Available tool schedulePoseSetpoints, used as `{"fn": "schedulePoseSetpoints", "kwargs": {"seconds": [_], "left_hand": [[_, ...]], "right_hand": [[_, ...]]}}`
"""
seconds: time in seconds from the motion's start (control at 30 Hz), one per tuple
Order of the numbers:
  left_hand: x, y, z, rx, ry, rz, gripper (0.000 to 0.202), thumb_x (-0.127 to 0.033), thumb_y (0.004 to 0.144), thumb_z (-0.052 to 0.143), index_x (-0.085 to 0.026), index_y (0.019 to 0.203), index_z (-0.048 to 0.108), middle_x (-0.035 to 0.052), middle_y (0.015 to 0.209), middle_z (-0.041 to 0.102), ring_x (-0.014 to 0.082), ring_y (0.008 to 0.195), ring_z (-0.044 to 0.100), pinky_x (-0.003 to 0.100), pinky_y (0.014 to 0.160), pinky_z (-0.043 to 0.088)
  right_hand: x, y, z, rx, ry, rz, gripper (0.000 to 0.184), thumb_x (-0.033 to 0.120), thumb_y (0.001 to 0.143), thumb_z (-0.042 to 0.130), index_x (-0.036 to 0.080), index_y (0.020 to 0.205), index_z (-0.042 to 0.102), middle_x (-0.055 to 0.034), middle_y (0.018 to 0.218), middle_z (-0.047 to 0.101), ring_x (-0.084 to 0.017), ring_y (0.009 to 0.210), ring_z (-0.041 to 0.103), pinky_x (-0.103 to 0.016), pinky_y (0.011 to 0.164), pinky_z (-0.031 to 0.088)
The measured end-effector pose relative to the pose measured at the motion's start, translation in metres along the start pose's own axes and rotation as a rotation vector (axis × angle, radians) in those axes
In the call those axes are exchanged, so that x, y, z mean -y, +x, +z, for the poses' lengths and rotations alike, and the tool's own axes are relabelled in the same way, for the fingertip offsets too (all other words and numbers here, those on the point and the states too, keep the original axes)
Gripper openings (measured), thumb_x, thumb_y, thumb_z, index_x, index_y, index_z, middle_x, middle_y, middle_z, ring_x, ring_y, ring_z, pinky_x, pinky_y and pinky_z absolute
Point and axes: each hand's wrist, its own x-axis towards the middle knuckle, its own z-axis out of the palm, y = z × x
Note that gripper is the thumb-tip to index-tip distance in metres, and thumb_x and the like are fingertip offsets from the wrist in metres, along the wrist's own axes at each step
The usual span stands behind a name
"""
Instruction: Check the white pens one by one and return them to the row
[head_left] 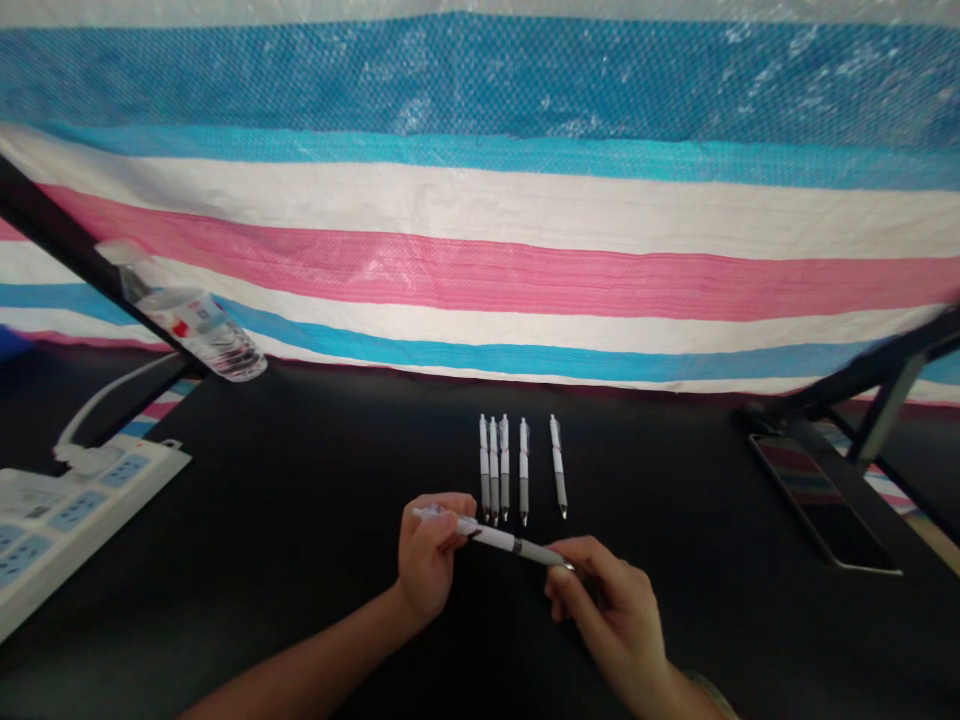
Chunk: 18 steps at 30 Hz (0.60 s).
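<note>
Head view of a black table (300, 480). A white pen (499, 540) with a grey grip is held just above the table, close to the middle of the near edge. It is nearly level, and its tip end slopes a little down toward the right. The left hand (431, 560) is curled closed around the clip end, thumb on top. The right hand (607, 610) has its fingertips pinched together on the tip end. Gripping it at both ends in this way probably steadies the pen and leaves the middle of the barrel clear to see. A row of pens (504, 465) of the same kind, five in all, lies just beyond the hands toward the far edge. They are parallel, with tips pointing at the near edge. Four lie close together and the rightmost lies slightly apart. The shared direction and even line suggest they were set down on purpose rather than dropped. A water bottle (199, 325) leans tilted against a dark bar near the far left corner. A white power strip (67, 500) sits at the left edge. A phone (821, 500) lies face up by the right edge. All three are well apart from the hands. A striped tarp (480, 240) hangs along the far edge.
</note>
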Motion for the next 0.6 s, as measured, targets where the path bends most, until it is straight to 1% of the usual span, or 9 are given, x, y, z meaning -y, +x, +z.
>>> {"fn": "schedulePoseSetpoints", "kwargs": {"seconds": [0.1, 0.17, 0.23, 0.3, 0.33, 0.43, 0.47, 0.53, 0.6], "left_hand": [[0.001, 0.0, 0.001, 0.036, -0.006, 0.002, 0.039, -0.032, 0.078, 0.054, -0.02, 0.047, 0.031, -0.0052, 0.046, 0.022, 0.0101, 0.046, 0.021, 0.03, 0.046, 0.018], [0.001, 0.0, 0.001, 0.057, -0.01, 0.011, 0.039, -0.032, 0.078, 0.055, -0.02, 0.048, 0.032, -0.0052, 0.047, 0.022, 0.0101, 0.046, 0.022, 0.03, 0.047, 0.018], [0.0, 0.0, 0.001, 0.051, -0.012, 0.028, 0.038, -0.031, 0.077, 0.055, -0.02, 0.048, 0.032, -0.0052, 0.047, 0.022, 0.0102, 0.046, 0.022, 0.029, 0.047, 0.019], [-0.001, 0.001, 0.001, 0.023, -0.006, 0.031, 0.039, -0.03, 0.077, 0.054, -0.02, 0.047, 0.031, -0.0051, 0.046, 0.022, 0.0104, 0.046, 0.022, 0.03, 0.047, 0.019], [-0.001, 0.002, 0.001, 0.012, -0.002, 0.026, 0.039, -0.03, 0.077, 0.054, -0.021, 0.047, 0.031, -0.005, 0.046, 0.023, 0.0105, 0.046, 0.022, 0.03, 0.047, 0.019], [-0.001, 0.002, 0.001, -0.01, 0.004, 0.009, 0.039, -0.03, 0.076, 0.054, -0.021, 0.046, 0.031, -0.0051, 0.046, 0.022, 0.0107, 0.046, 0.022, 0.03, 0.047, 0.019], [0.0, 0.002, 0.001, -0.018, 0.002, 0.004, 0.038, -0.031, 0.076, 0.054, -0.021, 0.046, 0.032, -0.0052, 0.046, 0.022, 0.0109, 0.046, 0.022, 0.03, 0.047, 0.019], [0.001, 0.003, 0.001, -0.029, -0.001, 0.002, 0.038, -0.031, 0.075, 0.054, -0.021, 0.046, 0.032, -0.0054, 0.046, 0.021, 0.011, 0.047, 0.022, 0.03, 0.047, 0.018], [0.001, 0.003, 0.001, -0.03, 0.001, 0.009, 0.039, -0.032, 0.076, 0.054, -0.021, 0.046, 0.031, -0.0055, 0.046, 0.02, 0.0111, 0.047, 0.021, 0.031, 0.047, 0.018]], "right_hand": [[-0.002, -0.002, -0.001, 0.1, 0.031, 0.086, 0.045, 0.037, 0.106, 0.042, 0.019, 0.071, 0.066, 0.0016, 0.051, 0.057, -0.009, 0.041, 0.054, -0.019, 0.043, 0.038], [-0.004, -0.005, 0.001, 0.136, 0.073, 0.128, 0.053, 0.039, 0.108, 0.035, 0.019, 0.069, 0.064, 0.0012, 0.052, 0.055, -0.009, 0.042, 0.052, -0.02, 0.043, 0.038], [-0.006, -0.007, 0.004, 0.122, 0.123, 0.134, 0.042, 0.042, 0.106, 0.04, 0.019, 0.082, 0.065, -0.0021, 0.068, 0.065, -0.011, 0.05, 0.058, -0.021, 0.049, 0.044], [-0.007, -0.009, 0.008, 0.05, 0.173, 0.122, 0.024, 0.042, 0.102, 0.051, 0.02, 0.101, 0.062, -0.0061, 0.088, 0.071, -0.012, 0.056, 0.063, -0.023, 0.052, 0.048], [-0.008, -0.009, 0.009, 0.007, 0.191, 0.115, 0.02, 0.04, 0.1, 0.056, 0.021, 0.106, 0.058, -0.0065, 0.091, 0.071, -0.013, 0.057, 0.065, -0.023, 0.051, 0.049], [-0.007, -0.007, 0.01, -0.072, 0.176, 0.103, 0.012, 0.034, 0.099, 0.059, 0.023, 0.104, 0.056, -0.0008, 0.072, 0.07, -0.013, 0.05, 0.064, -0.02, 0.044, 0.045], [-0.006, -0.005, 0.009, -0.06, 0.145, 0.089, 0.01, 0.033, 0.099, 0.058, 0.023, 0.1, 0.057, 0.0006, 0.066, 0.069, -0.013, 0.049, 0.064, -0.02, 0.044, 0.045], [-0.004, -0.003, 0.006, 0.004, 0.065, 0.05, 0.016, 0.034, 0.101, 0.056, 0.023, 0.091, 0.062, 0.0016, 0.06, 0.067, -0.013, 0.049, 0.063, -0.02, 0.046, 0.046], [-0.002, -0.001, 0.005, 0.068, 0.036, 0.019, 0.015, 0.033, 0.102, 0.054, 0.023, 0.097, 0.065, 0.0015, 0.064, 0.07, -0.012, 0.049, 0.064, -0.019, 0.049, 0.047]]}}
